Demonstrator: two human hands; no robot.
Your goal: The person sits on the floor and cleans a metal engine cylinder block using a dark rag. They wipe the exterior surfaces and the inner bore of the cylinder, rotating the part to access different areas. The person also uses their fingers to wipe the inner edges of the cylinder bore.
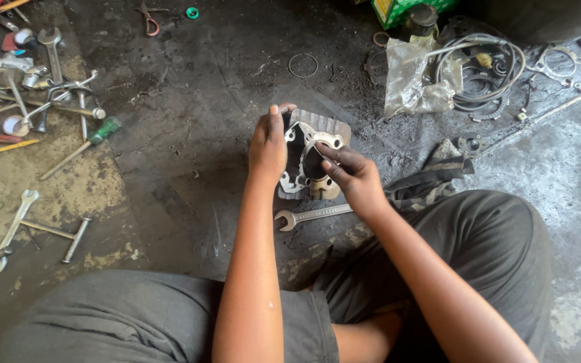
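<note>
A finned metal engine cylinder block [324, 131] stands tilted on the dark oily floor in front of me. My left hand [267, 144] grips its left side, thumb up along the top edge. My right hand [352, 176] reaches in from the right, fingers pressed into the block's round bore, where a dark piece shows; I cannot tell what that piece is. Just below the block lies an open-ended spanner [311, 216] flat on the floor.
Several spanners, screwdrivers and sockets [35, 87] are scattered at the left. A T-handle tool [75, 240] and another spanner [18, 218] lie lower left. A coil of cables [482, 74], a plastic bag [408, 77], a wire ring [302, 65] and a rag [432, 178] sit at the right.
</note>
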